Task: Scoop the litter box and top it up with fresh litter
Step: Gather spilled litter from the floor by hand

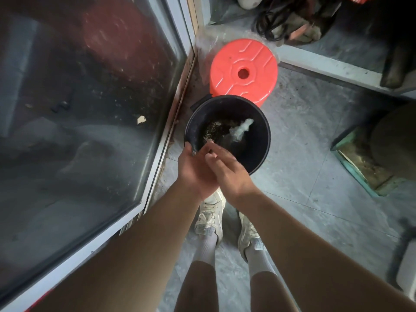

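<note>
Both hands met over the near rim of the black bin (258,152): the left hand (194,170) lay palm-up and cupped, a bit of debris at its fingertips, while the right hand (227,170) brushed across it with straight fingers, neither gripping anything. Dry scraps and a clear plastic wad (239,129) lay in the bin, whose red lid (244,68) stood tipped up behind. I saw no litter box, scoop or fresh litter. From where they hovered, crumbs could have missed the rim and landed on the tiled floor (315,154) or the white sneakers (210,219) below. What sat behind the dusty glass panel (90,97) stayed murky, and the green-edged box (364,167) was cut off.
</note>
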A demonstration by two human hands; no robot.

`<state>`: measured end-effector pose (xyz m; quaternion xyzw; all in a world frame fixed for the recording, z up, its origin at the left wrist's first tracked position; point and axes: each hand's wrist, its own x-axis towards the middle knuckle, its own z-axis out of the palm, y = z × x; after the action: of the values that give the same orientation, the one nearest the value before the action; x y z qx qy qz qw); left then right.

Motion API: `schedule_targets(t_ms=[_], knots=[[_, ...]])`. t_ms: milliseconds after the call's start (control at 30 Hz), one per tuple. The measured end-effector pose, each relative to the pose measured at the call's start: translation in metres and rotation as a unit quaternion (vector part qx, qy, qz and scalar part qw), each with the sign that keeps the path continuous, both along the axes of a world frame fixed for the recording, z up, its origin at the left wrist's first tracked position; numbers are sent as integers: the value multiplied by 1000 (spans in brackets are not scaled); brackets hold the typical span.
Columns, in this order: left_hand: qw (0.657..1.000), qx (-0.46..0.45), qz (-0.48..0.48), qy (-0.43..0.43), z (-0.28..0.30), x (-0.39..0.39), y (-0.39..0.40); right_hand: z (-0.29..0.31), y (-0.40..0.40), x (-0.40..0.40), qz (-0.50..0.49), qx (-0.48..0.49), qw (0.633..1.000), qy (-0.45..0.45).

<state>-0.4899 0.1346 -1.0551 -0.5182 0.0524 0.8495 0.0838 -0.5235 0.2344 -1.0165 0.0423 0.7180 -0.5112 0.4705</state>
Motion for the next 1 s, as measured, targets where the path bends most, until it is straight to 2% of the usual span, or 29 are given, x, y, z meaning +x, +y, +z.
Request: schedule_targets(t_ms=[100, 167, 233, 267, 333, 400, 433, 467, 500, 533, 567, 600, 633, 667, 700, 733, 767, 833, 867, 900, 933, 1000], knots=[[998, -37, -36, -47, -1, -4, 4, -5, -9, 5, 128, 33, 989, 63], [998, -14, -31, -52, 4, -7, 5, -14, -9, -3, 159, 55, 984, 62], [1000, 15, -26, -9, 11, -9, 2, -25, -8, -18, 146, 84, 984, 47], [999, 18, -27, 14, 17, -12, 2, -28, -8, -24, 109, 94, 989, 22], [998, -27, -44, 39, 25, -20, 7, -33, -8, -36, -47, 87, 990, -98], [980, -138, -127, 65, 29, -28, 20, -31, -10, -39, -176, 6, 953, -248], [959, -207, -181, 63, 30, -32, 27, -29, -11, -39, -226, -57, 927, -293], [919, -295, -253, 66, 27, -32, 34, -28, -10, -38, -271, -103, 906, -307], [844, -396, -352, 83, 19, -28, 37, -24, -7, -37, -312, -135, 888, -308], [750, -472, -450, 110, 8, -21, 36, -20, -3, -36, -338, -150, 874, -314], [663, -516, -527, 130, -5, -14, 28, -17, 3, -35, -349, -171, 855, -344], [610, -527, -577, 132, -11, -13, 19, -14, 11, -34, -353, -194, 833, -378], [595, -530, -595, 106, -14, -17, 10, -16, 21, -32, -355, -216, 817, -400], [599, -538, -588, 75, -14, -23, 3, -17, 31, -30, -360, -230, 802, -418], [603, -556, -568, 65, -7, -30, 1, -21, 39, -27, -370, -226, 794, -426], [590, -588, -546, 87, -1, -35, 3, -25, 44, -27, -386, -215, 791, -424], [551, -623, -537, 139, 8, -35, 9, -28, 44, -27, -391, -210, 792, -419], [444, -647, -569, 247, 10, -18, 21, -27, 33, -29, -409, -221, 781, -418], [407, -634, -603, 262, 8, -6, 20, -22, 23, -30, -423, -217, 768, -429], [392, -621, -633, 247, -3, 3, 11, -20, 15, -30, -417, -214, 772, -430], [396, -618, -647, 206, -11, 1, 2, -17, 13, -30, -397, -214, 781, -432], [459, -617, -637, 49, -19, -19, -19, -16, 22, -32, -373, -217, 797, -421]])
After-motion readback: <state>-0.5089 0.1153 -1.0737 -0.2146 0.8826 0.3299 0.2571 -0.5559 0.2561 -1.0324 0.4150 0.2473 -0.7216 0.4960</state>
